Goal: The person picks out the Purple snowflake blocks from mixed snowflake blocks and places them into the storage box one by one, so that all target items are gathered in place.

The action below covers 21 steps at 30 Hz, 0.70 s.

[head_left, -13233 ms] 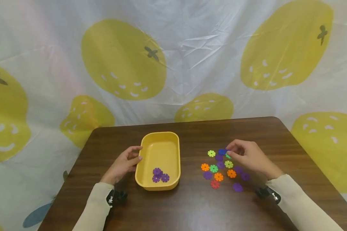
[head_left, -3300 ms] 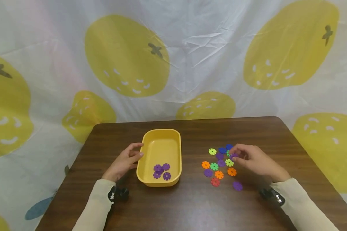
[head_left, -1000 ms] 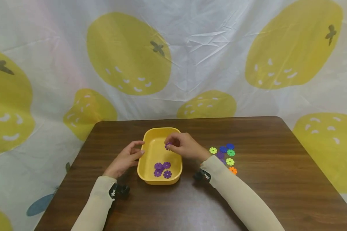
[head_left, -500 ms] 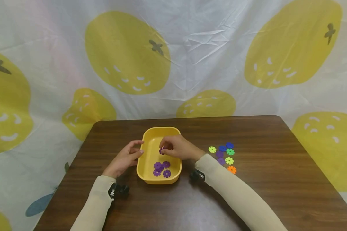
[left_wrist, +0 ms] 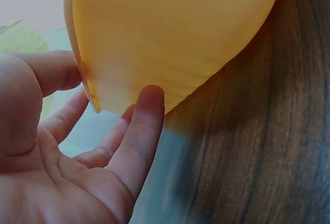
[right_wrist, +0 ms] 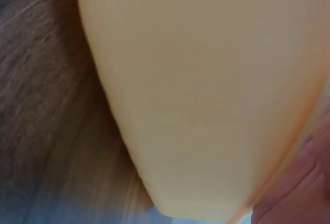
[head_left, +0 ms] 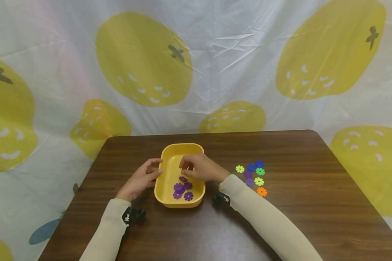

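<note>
My left hand [head_left: 139,183] rests against the left side of a yellow tray [head_left: 169,170], fingers spread and fairly straight. In the left wrist view, one fingertip [left_wrist: 150,97] touches the outside of the tray wall. Over the tray's interior is my right hand [head_left: 200,167], reaching across the right rim with nothing visible between its bent fingers. Just below its fingertips, a purple snowflake disc [head_left: 183,179] appears tilted. Several purple discs [head_left: 179,187] lie in the near part of the tray. The right wrist view shows mostly the tray's outer wall [right_wrist: 191,79].
Right of the tray, loose snowflake discs lie on the brown table [head_left: 300,174]: yellow-green [head_left: 240,169], blue [head_left: 250,167], green [head_left: 260,171], purple [head_left: 249,182] and orange [head_left: 261,191]. My right sleeve [head_left: 268,214] crosses the table beside them. A lemon-print curtain [head_left: 209,72] hangs behind.
My right hand picked up a purple disc on the right, carried it left over the tray and has now let go of it. My left hand stays at the tray's side.
</note>
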Motion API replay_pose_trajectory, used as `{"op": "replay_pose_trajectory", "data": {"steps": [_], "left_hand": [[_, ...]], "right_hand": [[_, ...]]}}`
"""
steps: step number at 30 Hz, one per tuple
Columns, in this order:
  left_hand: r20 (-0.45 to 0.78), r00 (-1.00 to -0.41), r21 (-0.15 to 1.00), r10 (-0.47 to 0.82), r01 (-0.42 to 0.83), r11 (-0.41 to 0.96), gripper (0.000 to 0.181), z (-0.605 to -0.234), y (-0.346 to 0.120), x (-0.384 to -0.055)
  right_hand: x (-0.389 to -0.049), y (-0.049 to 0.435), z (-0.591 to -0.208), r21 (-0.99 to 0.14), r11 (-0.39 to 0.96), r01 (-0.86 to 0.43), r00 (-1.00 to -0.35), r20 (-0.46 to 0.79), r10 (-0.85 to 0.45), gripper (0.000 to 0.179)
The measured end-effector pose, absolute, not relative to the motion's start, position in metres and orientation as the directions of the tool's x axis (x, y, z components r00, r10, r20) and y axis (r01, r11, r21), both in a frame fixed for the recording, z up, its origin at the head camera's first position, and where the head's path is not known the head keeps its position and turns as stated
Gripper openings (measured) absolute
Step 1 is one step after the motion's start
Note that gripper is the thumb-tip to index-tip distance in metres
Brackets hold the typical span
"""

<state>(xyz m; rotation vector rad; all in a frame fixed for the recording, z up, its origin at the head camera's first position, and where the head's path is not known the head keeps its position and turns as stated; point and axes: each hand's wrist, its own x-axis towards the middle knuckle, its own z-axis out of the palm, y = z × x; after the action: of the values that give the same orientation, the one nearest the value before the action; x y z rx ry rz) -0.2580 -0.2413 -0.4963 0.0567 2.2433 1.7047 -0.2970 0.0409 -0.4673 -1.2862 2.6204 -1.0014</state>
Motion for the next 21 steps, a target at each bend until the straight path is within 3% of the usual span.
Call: {"op": "replay_pose_trajectory", "data": {"steps": [21], "left_hand": [[-0.253, -0.944, 0.939, 0.213, -0.186, 0.291, 0.049, -0.493, -0.241, -0.256]], "right_hand": [[-0.279, 0.085, -0.441, -0.606, 0.412, -0.680, -0.683, 0.321, -0.656, 0.005]]}}
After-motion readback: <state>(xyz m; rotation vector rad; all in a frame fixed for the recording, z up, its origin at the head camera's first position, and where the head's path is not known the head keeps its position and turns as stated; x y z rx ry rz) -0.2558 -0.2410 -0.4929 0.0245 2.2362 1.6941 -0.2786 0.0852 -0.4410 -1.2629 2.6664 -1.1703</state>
